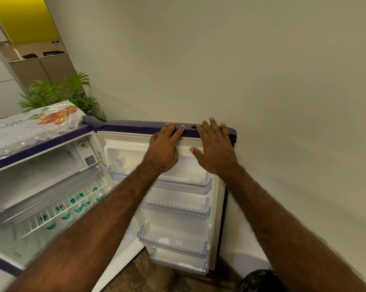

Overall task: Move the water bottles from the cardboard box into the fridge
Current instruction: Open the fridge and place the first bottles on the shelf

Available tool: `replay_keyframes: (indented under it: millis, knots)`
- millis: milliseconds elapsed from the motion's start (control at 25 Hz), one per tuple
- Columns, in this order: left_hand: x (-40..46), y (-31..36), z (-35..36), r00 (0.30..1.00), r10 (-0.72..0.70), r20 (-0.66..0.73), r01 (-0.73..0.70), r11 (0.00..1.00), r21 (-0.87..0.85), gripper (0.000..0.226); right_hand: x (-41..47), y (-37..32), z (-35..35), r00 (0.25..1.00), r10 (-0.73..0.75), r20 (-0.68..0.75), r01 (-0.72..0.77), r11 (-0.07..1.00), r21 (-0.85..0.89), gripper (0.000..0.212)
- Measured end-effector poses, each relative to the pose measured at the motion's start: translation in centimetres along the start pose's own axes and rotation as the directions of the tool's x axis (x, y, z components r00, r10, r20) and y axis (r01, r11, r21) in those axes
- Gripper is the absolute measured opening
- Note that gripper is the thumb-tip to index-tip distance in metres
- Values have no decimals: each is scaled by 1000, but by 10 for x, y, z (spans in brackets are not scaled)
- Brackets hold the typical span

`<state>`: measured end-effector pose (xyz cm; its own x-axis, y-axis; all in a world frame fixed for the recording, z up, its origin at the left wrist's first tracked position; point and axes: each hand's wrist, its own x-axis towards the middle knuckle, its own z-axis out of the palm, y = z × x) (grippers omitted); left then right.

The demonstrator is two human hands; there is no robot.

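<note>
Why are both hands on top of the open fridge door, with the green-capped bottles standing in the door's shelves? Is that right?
Not quite. In the head view both hands, left hand and right hand, do rest on the open fridge door, but the green-capped bottles are inside the fridge under the wire rack, not in the door's shelves.

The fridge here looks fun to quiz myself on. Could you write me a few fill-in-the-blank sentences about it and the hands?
1. Both hands, the left hand and the right hand, rest on the top edge of the fridge ____.
2. The water bottles under the wire shelf have ____ caps.
3. The door racks hold ____ bottles.
4. Beside the fridge stands a potted ____.

Missing words: door; green; no; plant
</note>
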<state>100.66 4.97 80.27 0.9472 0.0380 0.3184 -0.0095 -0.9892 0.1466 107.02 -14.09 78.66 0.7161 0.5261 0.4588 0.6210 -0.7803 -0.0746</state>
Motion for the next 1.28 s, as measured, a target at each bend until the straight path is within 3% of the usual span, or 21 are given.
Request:
replay_keyframes:
  millis: [880, 1120, 1280]
  knots:
    - [10, 7, 14, 998, -62, 5, 61, 990, 127, 70, 16, 31, 19, 996, -93, -9, 93, 995, 32, 102]
    - [-71, -6, 34, 986, -92, -136, 96, 995, 25, 70, -27, 5, 27, 1000, -28, -4, 28, 956, 292, 102]
    - [-141, -31, 52, 968, -202, -147, 202, 979, -10, 67, -67, -51, 44, 988, -151, 8, 132, 889, 437, 91]
